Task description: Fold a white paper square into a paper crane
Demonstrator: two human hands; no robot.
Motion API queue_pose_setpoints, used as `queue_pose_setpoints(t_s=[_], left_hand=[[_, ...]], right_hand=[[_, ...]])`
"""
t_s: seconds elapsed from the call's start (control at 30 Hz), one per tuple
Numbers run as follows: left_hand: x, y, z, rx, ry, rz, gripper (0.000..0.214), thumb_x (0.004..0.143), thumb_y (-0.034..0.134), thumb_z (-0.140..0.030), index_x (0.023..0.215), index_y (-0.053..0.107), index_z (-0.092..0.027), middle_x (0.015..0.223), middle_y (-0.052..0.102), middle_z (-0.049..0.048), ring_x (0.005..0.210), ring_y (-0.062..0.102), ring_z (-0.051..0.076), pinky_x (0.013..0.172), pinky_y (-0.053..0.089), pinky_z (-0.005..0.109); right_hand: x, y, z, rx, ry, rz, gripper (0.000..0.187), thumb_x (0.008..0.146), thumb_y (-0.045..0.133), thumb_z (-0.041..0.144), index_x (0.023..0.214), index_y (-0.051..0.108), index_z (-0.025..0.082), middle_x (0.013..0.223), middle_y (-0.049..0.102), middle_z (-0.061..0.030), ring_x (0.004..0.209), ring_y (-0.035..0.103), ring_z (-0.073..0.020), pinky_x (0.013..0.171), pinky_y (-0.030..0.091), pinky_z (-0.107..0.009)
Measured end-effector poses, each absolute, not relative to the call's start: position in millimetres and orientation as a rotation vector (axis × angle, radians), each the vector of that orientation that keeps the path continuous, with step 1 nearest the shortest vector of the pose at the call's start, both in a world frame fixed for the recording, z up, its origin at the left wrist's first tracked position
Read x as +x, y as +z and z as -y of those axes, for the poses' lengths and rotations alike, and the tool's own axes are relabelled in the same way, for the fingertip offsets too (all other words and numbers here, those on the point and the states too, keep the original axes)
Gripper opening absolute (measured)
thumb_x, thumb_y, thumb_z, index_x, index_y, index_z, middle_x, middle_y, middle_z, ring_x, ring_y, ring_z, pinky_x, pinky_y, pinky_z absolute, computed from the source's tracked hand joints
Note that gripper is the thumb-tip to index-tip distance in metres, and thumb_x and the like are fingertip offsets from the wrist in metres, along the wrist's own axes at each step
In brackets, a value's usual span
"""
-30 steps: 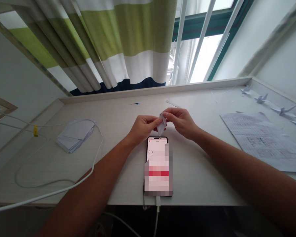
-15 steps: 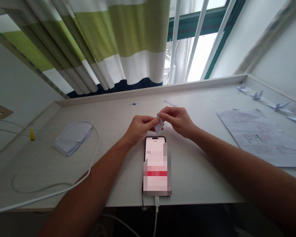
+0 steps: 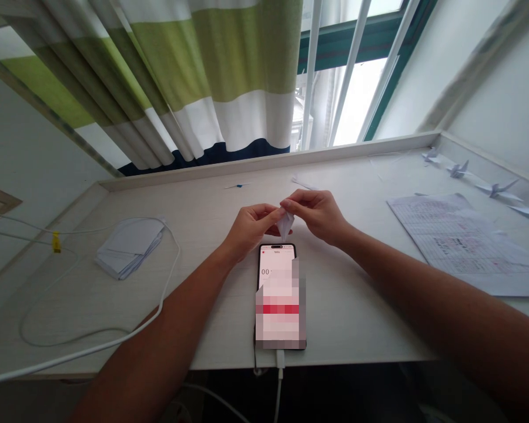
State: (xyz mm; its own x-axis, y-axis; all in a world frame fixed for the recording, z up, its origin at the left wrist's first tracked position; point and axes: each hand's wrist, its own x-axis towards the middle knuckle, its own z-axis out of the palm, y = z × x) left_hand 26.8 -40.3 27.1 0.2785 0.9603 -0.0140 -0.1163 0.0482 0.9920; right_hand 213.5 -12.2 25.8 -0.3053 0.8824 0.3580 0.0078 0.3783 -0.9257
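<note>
A small folded piece of white paper [image 3: 285,225] is held between my two hands, just above the far end of a phone. My left hand [image 3: 254,228] pinches its left side with thumb and fingers. At its top edge, my right hand [image 3: 320,212] grips it between thumb and index finger. The lower tip of the paper points down toward the phone, and its upper part is partly hidden by my fingers. Below lies the phone [image 3: 277,294], screen up and partly pixelated, with a white cable plugged into its near end.
A stack of white paper sheets [image 3: 130,247] lies left, with a white cable [image 3: 170,276] looping around it. At right are a written-on sheet [image 3: 461,247] and several folded paper cranes [image 3: 458,170]. A thin item with a blue middle [image 3: 239,185] lies near the back ledge [image 3: 211,167].
The folded paper has turned slightly between my fingers and shows a broader face. Both hands stay in nearly the same place.
</note>
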Motion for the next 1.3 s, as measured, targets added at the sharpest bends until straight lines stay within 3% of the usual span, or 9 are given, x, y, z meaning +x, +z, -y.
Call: queue_pose_setpoints(t_s=[0.27, 0.7, 0.97, 1.13, 1.3], left_hand=[[35.2, 24.1, 44.5, 1.139, 1.042, -0.921, 0.056, 0.068, 0.097, -0.037, 0.103, 0.058, -0.016, 0.082, 0.082, 0.0084, 0.078, 0.081, 0.027, 0.082, 0.06, 0.042], [31.6, 26.8, 41.2, 1.171, 1.059, -0.938, 0.057, 0.069, 0.095, -0.035, 0.109, 0.061, -0.013, 0.085, 0.082, 0.0105, 0.075, 0.08, 0.025, 0.075, 0.058, 0.036], [34.2, 23.6, 41.1, 1.204, 1.058, -0.959, 0.054, 0.072, 0.093, -0.037, 0.11, 0.062, -0.013, 0.087, 0.082, 0.0092, 0.065, 0.076, 0.017, 0.067, 0.057, 0.029], [33.7, 22.2, 42.5, 1.211, 0.969, -1.0, 0.045, 0.08, 0.087, -0.043, 0.103, 0.069, -0.01, 0.093, 0.081, 0.0132, 0.059, 0.071, 0.014, 0.063, 0.057, 0.028], [32.6, 23.7, 44.0, 1.214, 0.945, -1.022, 0.037, 0.078, 0.089, -0.042, 0.09, 0.072, -0.011, 0.092, 0.081, 0.0143, 0.064, 0.073, 0.016, 0.063, 0.058, 0.029]], right_hand=[[208.3, 27.1, 15.8, -0.891, 1.059, 1.533, 0.032, 0.083, 0.081, 0.049, 0.08, 0.077, 0.017, 0.078, 0.073, -0.0054, 0.069, 0.064, -0.017, 0.062, 0.052, -0.032], [202.6, 20.8, 10.7, -0.801, 1.391, 1.222, 0.041, 0.072, 0.091, 0.053, 0.075, 0.073, 0.016, 0.073, 0.07, -0.0034, 0.066, 0.063, -0.0153, 0.066, 0.057, -0.034], [203.0, 17.5, 8.3, -0.828, 1.391, 1.204, 0.041, 0.072, 0.09, 0.054, 0.074, 0.072, 0.017, 0.071, 0.069, -0.0025, 0.062, 0.059, -0.0134, 0.063, 0.054, -0.032], [203.2, 17.2, 7.5, -0.863, 1.36, 1.17, 0.04, 0.07, 0.092, 0.052, 0.075, 0.074, 0.017, 0.072, 0.07, -0.0026, 0.067, 0.062, -0.0144, 0.068, 0.058, -0.033], [202.4, 18.2, 9.1, -0.878, 1.335, 1.201, 0.04, 0.07, 0.091, 0.053, 0.075, 0.074, 0.017, 0.072, 0.069, -0.0026, 0.066, 0.062, -0.0144, 0.068, 0.059, -0.033]])
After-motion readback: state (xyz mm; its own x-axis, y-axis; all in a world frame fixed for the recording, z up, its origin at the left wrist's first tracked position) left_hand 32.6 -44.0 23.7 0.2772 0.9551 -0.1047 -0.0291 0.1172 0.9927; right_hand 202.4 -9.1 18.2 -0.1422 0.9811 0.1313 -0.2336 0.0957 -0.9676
